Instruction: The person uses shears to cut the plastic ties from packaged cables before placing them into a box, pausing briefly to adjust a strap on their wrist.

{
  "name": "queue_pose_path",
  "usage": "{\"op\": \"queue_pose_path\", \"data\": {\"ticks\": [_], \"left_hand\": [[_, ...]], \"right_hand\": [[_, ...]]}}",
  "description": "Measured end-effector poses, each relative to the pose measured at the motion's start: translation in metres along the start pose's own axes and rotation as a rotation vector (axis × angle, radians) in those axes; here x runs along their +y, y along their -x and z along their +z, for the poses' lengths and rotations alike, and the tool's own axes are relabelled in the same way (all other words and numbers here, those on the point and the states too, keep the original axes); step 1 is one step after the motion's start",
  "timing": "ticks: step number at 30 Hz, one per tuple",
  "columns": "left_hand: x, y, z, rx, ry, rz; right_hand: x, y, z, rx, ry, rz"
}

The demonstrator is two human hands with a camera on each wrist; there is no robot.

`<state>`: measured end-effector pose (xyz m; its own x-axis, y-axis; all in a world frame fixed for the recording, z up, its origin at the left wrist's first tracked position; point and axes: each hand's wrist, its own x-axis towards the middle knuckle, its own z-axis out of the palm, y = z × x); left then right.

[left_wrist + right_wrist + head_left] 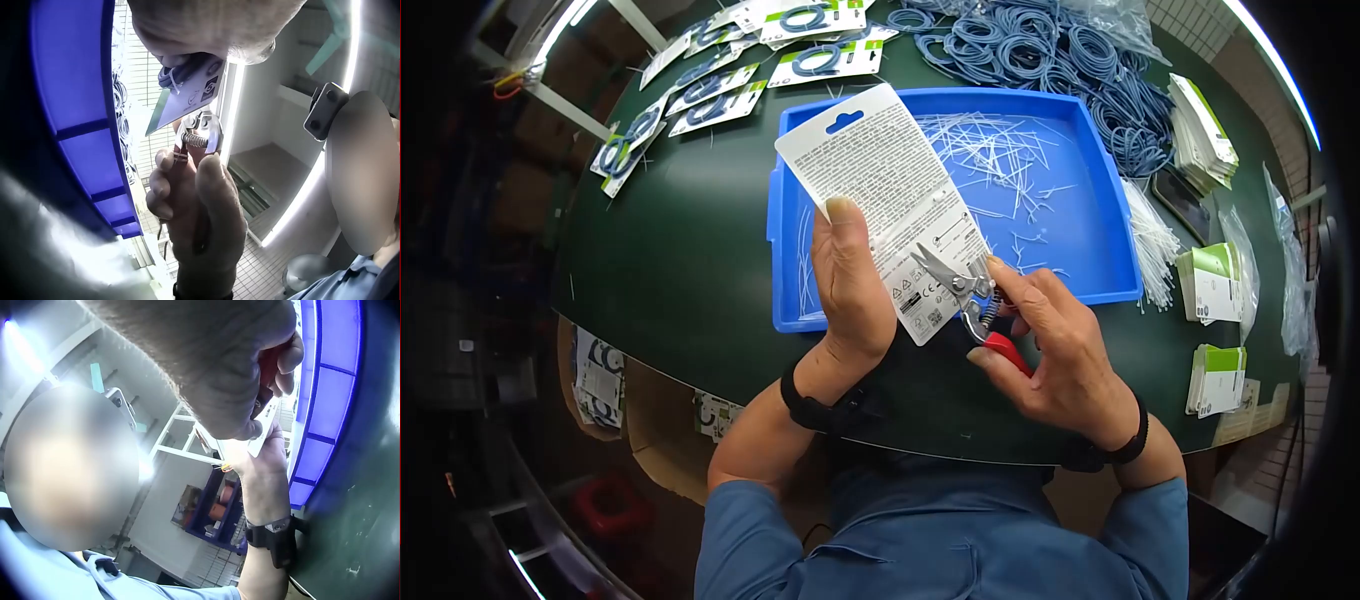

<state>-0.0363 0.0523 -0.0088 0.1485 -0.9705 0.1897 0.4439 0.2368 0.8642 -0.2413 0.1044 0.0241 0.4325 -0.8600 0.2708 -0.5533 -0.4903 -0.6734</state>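
Note:
My left hand (855, 290) holds a white printed packaging card (880, 170) tilted over the blue tray (1100, 230), its thumb along the left edge. In the left wrist view, a dark coiled cable (186, 70) with a white tie sits on the card's other face. My right hand (1065, 350) grips red-handled pruning shears (1003, 350), with a spring between the handles. Their blades (940, 268) stand parted and overlap the card's lower part in the head view. White cable-tie pieces (990, 150) lie scattered in the tray.
Cards with coiled cables (825, 62) lie at the back left. Loose blue cable coils (1090, 55) are heaped behind the tray. To its right are white cable ties (1150, 245), a dark phone (1182, 203) and card stacks (1212, 283). A cardboard box (665, 430) stands below the table edge.

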Motion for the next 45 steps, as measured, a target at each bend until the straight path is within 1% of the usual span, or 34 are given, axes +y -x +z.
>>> {"op": "queue_pose_path", "data": {"ticks": [3, 4, 7, 11, 12, 15, 16, 18, 19, 21, 22, 26, 29, 30, 33, 34, 37, 38, 41, 42, 45], "left_hand": [[0.000, 0.005, 0.000, -0.067, -0.037, 0.066], [0.000, 0.006, 0.001, -0.075, -0.035, 0.064], [0.001, 0.007, 0.004, -0.118, -0.015, 0.135], [0.001, 0.008, 0.003, -0.178, -0.065, 0.160], [0.001, 0.008, 0.004, -0.176, -0.063, 0.162], [-0.003, 0.004, 0.013, -0.019, -0.049, 0.175], [-0.002, 0.000, 0.013, -0.009, -0.046, 0.167], [-0.001, -0.006, 0.011, -0.042, -0.107, 0.253], [0.000, -0.005, 0.011, -0.017, -0.104, 0.220], [0.007, -0.007, 0.011, -0.114, -0.119, 0.190], [0.007, -0.008, 0.011, -0.106, -0.121, 0.180], [0.005, -0.009, 0.012, -0.095, -0.165, 0.215], [0.004, -0.015, 0.010, -0.152, -0.106, 0.164], [0.003, -0.018, 0.010, -0.157, -0.106, 0.173], [0.005, -0.032, 0.010, -0.165, -0.081, 0.153], [0.007, -0.039, 0.011, -0.168, -0.083, 0.171], [0.017, -0.060, 0.019, -0.074, 0.183, 0.200], [0.021, -0.067, 0.019, -0.078, 0.179, 0.219], [0.028, -0.083, 0.020, 0.010, 0.296, 0.265], [0.035, -0.082, 0.024, 0.011, 0.296, 0.272], [0.053, -0.078, 0.040, 0.167, 0.501, 0.198]], "right_hand": [[-0.001, -0.001, 0.001, 0.006, 0.013, -0.020], [-0.001, -0.001, 0.001, 0.010, 0.018, -0.031], [-0.003, -0.003, 0.002, 0.018, 0.036, -0.049], [-0.006, -0.004, 0.004, 0.026, 0.062, -0.072], [-0.006, -0.005, 0.005, 0.034, 0.070, -0.078], [-0.009, -0.009, 0.005, 0.051, 0.085, -0.085], [-0.009, -0.011, 0.005, 0.060, 0.091, -0.085], [-0.011, -0.011, 0.007, 0.030, 0.088, -0.059], [-0.010, -0.012, 0.008, 0.054, 0.081, -0.073], [-0.007, -0.014, 0.013, 0.124, 0.068, -0.114], [-0.006, -0.014, 0.015, 0.116, 0.063, -0.108], [-0.006, -0.010, 0.020, 0.168, 0.050, -0.107], [-0.003, -0.009, 0.020, 0.191, 0.067, -0.107], [-0.004, -0.010, 0.018, 0.198, 0.070, -0.113], [-0.009, -0.011, 0.011, 0.168, 0.043, -0.050], [-0.008, -0.012, 0.010, 0.176, 0.046, -0.066], [-0.001, -0.017, 0.014, 0.322, 0.004, -0.179], [-0.002, -0.019, 0.015, 0.329, 0.002, -0.198], [-0.008, -0.014, 0.019, 0.176, -0.496, 0.249], [-0.011, -0.014, 0.023, 0.174, -0.496, 0.242], [-0.027, -0.018, 0.047, 0.132, -0.868, 0.261]]}}
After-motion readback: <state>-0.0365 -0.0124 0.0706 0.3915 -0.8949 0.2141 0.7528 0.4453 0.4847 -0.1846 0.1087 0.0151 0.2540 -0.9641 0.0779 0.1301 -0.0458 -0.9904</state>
